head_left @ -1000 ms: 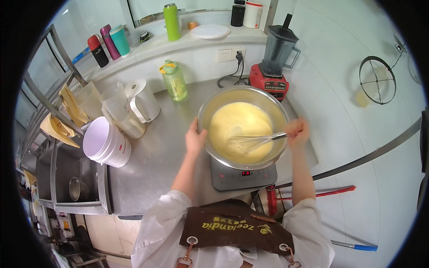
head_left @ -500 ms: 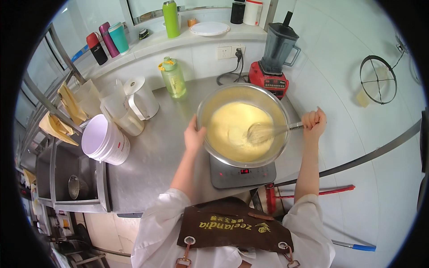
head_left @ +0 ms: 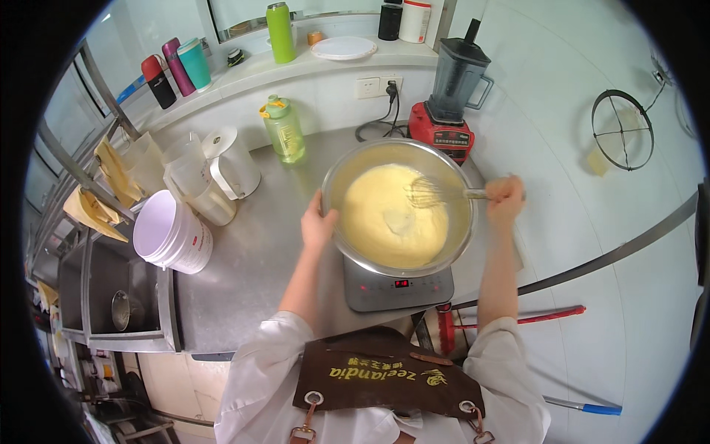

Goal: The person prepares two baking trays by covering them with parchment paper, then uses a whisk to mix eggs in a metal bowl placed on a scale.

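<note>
A wide steel mixing bowl (head_left: pixel 461 222) rests on a black induction cooker (head_left: pixel 392 296) whose red display is lit. Smooth pale yellow batter (head_left: pixel 377 229) covers its bottom. At the left rim, my left hand (head_left: pixel 318 228) holds the bowl, thumb toward the outer wall and fingers partly hidden behind it. To the right of the bowl, my right hand (head_left: pixel 505 200) is closed round the handle of a wire whisk (head_left: pixel 440 194). The whisk lies nearly level over the rim, its wires dipping into the batter at the upper right.
A red-based blender (head_left: pixel 450 96) stands behind the bowl. Left on the steel counter (head_left: pixel 259 281) are a green water bottle (head_left: pixel 282 129), white pitcher (head_left: pixel 231 163), measuring jug (head_left: pixel 203 185) and white bucket (head_left: pixel 174 233). A sink (head_left: pixel 133 296) borders the counter at far left.
My right hand has moved the whisk up and slightly left in the bowl, from the middle right of the batter to its upper right. My left hand keeps its hold on the rim.
</note>
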Available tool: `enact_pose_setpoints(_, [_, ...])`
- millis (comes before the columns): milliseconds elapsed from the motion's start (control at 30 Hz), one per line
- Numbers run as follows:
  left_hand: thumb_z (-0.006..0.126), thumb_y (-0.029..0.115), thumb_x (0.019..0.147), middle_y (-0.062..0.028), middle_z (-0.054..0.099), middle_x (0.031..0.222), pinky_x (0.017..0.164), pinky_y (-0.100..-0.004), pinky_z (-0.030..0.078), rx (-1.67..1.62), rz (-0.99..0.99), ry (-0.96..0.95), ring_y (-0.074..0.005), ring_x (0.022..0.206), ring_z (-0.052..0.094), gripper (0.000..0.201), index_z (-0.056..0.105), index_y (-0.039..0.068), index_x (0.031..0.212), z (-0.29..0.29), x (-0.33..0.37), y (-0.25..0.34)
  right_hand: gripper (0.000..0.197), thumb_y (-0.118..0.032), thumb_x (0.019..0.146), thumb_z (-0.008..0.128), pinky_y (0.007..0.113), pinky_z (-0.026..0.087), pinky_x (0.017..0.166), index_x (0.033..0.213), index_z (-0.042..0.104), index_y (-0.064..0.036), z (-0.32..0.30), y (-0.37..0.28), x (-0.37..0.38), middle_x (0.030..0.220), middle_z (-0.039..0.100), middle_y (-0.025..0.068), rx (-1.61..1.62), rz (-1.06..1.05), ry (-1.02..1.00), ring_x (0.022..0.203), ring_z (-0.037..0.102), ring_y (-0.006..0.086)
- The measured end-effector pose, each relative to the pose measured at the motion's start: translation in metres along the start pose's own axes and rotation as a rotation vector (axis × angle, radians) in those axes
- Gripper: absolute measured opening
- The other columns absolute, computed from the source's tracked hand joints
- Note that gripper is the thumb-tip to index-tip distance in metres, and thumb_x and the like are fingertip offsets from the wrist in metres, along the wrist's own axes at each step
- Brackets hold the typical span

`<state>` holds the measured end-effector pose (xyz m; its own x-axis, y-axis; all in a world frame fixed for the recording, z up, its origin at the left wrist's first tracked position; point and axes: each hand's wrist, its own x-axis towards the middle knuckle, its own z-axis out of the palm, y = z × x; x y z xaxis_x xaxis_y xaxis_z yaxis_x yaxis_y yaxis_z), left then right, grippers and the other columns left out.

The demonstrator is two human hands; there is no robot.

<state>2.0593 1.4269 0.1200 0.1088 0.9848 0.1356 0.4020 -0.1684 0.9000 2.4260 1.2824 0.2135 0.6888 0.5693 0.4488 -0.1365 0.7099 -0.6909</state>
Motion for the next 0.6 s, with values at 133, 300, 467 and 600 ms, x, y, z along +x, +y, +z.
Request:
enact_pose_setpoints(133, [0.065, 0.020, 0.071, -0.0128, 0.065, 0.075, 0.063, -0.0322, 0.050, 0.012, -0.008, -0.004, -0.0191, 0.063, 0.062, 0.068, 0.048, 0.003, 0.135, -0.004, 0.006, -0.012, 0.045, -0.022, 0.094, 0.042, 0.031, 0.021, 0.042, 0.053, 0.027, -0.0142, 0.042, 0.020, -0.042, 0.043, 0.025, -0.0003, 0.138, 0.163, -0.095, 0.040, 0.023, 0.0138])
enact_pose_setpoints(300, [0.062, 0.017, 0.073, -0.0113, 0.065, 0.071, 0.061, -0.0306, 0.050, -0.005, 0.004, 0.000, -0.0155, 0.060, 0.061, 0.068, 0.046, 0.003, 0.137, -0.006, -0.001, -0.010, 0.038, -0.017, 0.093, 0.040, 0.032, 0.024, 0.041, 0.056, 0.030, -0.0123, 0.007, -0.042, -0.001, 0.045, 0.027, 0.0004, 0.063, 0.249, -0.159, 0.040, 0.024, 0.0145])
enact_pose_setpoints(467, [0.061, 0.016, 0.073, -0.0107, 0.066, 0.072, 0.061, -0.0302, 0.050, -0.013, 0.083, 0.061, -0.0152, 0.059, 0.060, 0.067, 0.046, 0.003, 0.137, -0.001, 0.006, -0.017, 0.045, -0.021, 0.093, 0.042, 0.030, 0.022, 0.040, 0.053, 0.025, -0.0140, 0.034, 0.003, -0.032, 0.043, 0.023, -0.0011, 0.102, 0.153, -0.126, 0.038, 0.021, 0.0128])
enact_pose_setpoints(600, [0.065, 0.019, 0.072, -0.0126, 0.067, 0.078, 0.063, -0.0315, 0.051, 0.010, -0.049, -0.029, -0.0187, 0.063, 0.062, 0.068, 0.048, 0.004, 0.136, -0.008, 0.001, -0.004, 0.045, -0.022, 0.093, 0.043, 0.031, 0.024, 0.042, 0.053, 0.024, -0.0140, 0.024, -0.026, -0.025, 0.043, 0.024, -0.0001, 0.144, 0.398, -0.177, 0.039, 0.021, 0.0126])
